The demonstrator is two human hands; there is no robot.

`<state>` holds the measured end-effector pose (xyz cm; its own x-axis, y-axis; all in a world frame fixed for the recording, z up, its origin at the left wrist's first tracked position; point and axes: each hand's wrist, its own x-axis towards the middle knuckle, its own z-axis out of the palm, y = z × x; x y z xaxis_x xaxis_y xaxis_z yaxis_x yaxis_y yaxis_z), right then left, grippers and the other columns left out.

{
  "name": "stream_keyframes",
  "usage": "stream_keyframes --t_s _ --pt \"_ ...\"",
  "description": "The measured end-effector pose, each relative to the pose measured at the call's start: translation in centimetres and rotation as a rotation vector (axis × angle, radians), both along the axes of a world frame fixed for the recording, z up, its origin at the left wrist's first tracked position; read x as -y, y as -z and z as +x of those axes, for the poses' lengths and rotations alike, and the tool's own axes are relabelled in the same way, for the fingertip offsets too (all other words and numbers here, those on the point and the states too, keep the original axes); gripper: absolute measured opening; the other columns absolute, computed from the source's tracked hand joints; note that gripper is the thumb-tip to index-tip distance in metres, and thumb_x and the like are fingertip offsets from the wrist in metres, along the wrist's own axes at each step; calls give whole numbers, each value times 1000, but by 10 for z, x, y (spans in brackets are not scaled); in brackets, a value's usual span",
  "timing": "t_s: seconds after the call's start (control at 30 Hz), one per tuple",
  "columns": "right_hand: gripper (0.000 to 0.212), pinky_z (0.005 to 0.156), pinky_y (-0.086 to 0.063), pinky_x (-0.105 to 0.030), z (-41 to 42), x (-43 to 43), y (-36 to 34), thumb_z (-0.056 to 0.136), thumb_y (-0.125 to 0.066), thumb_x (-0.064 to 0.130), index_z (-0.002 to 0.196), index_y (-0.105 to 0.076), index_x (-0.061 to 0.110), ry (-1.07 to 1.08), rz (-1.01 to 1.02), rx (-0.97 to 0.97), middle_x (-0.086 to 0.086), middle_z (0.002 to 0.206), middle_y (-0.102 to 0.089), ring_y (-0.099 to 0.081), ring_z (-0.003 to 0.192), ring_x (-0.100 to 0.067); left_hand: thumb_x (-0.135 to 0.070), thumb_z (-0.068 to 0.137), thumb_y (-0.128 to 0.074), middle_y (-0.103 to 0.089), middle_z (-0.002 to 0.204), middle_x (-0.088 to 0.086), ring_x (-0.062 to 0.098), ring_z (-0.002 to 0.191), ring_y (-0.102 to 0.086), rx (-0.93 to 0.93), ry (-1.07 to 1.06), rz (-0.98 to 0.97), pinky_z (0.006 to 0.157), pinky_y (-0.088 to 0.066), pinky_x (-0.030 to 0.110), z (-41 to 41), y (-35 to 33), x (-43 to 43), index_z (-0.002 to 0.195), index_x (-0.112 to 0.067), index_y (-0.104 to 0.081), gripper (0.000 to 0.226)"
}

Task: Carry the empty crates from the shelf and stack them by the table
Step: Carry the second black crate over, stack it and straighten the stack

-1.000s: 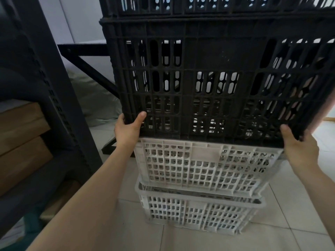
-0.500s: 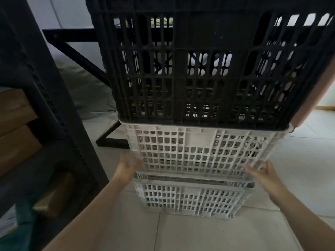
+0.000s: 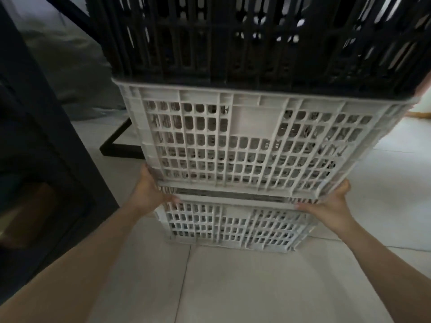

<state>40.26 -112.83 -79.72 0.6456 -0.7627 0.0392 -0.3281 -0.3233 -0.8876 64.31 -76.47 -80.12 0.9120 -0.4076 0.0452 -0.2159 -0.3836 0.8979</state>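
Observation:
A stack of crates stands on the tiled floor. A black crate (image 3: pixel 256 43) sits on top of an upper white crate (image 3: pixel 251 141), which rests on a lower white crate (image 3: pixel 233 227). My left hand (image 3: pixel 149 192) grips the bottom left corner of the upper white crate, fingers curled under its edge. At the bottom right corner of that crate my right hand (image 3: pixel 326 206) holds on, its fingers lying along the seam between the two white crates.
A dark metal shelf upright (image 3: pixel 46 141) with brown boxes (image 3: pixel 28 213) stands on the left. A black table frame foot (image 3: pixel 119 145) lies on the floor behind the stack. Pale floor tiles (image 3: pixel 233 287) spread in front and to the right.
Both hands let go of the black crate once it settled on the white stack, dropped down, and now hold the upper white crate's bottom corners. The view has moved closer and lower.

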Motion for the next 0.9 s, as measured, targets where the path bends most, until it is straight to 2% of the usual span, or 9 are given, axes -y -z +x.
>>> stream_keyframes --t_s 0.07,0.13,0.17,0.23,0.33,0.47,0.63,0.73,0.9 --pt "135 102 -40 -53 3 3 6 44 -94 29 145 -4 33 -2 -38 -84 -17 148 -28 -40 129 -38 -44 34 -89 -36 120 -21 6 115 -40 -2 -13 -18 91 -44 25 -3 4 0 138 -31 -16 128" --pt "145 105 -37 -57 5 11 10 49 -92 9 148 12 31 -40 33 -56 -9 158 -3 -22 142 -34 -30 42 -93 -36 120 -17 8 116 -42 15 -27 -54 95 -43 30 -6 9 -1 138 -27 -17 122" --pt "146 105 -37 -58 6 13 9 48 -91 2 149 12 27 -48 45 -31 -4 159 1 -16 144 -29 -23 44 -93 -37 120 -16 9 116 -42 29 -38 -53 97 -42 31 -6 9 0 137 -26 -18 120" --pt "138 102 -41 -57 7 13 7 45 -90 -5 148 -2 21 2 36 42 -5 155 -9 -21 141 -26 -18 43 -94 -40 119 -12 10 114 -45 48 -63 -31 96 -43 29 -4 8 1 131 -27 -22 114" --pt "128 104 -38 -42 0 10 18 44 -93 7 143 -14 17 41 -92 70 -13 143 -27 -34 128 -23 -17 42 -94 -40 105 -23 -1 97 -48 61 -81 -22 82 -41 11 -5 7 -1 118 -31 -23 105" --pt "125 100 -37 -34 -4 13 21 41 -95 20 139 -18 18 50 -134 49 -13 134 -32 -36 118 -18 -12 42 -94 -36 99 -28 -13 86 -45 58 -140 -28 62 -43 1 -7 4 0 111 -32 -23 101" --pt "108 89 -41 -24 -5 10 21 36 -94 26 116 -22 29 83 -171 82 7 111 -33 -43 100 -8 -10 44 -93 -35 97 -24 -10 85 -44 46 -191 -45 61 -44 6 -15 0 1 108 -25 -25 95" --pt "105 98 -44 -34 -7 7 23 41 -95 23 113 -19 28 119 -186 66 1 117 -27 -39 109 -16 -11 46 -93 -38 99 -22 -5 87 -47 42 -224 -71 64 -42 8 -22 4 -1 108 -26 -27 92" --pt "104 76 -43 -23 -12 0 14 25 -83 55 107 -26 26 148 -240 9 -1 111 -35 -45 94 -15 -15 43 -94 -41 97 -19 -5 84 -47 59 -271 -64 63 -40 6 -30 -2 0 108 -26 -30 92"
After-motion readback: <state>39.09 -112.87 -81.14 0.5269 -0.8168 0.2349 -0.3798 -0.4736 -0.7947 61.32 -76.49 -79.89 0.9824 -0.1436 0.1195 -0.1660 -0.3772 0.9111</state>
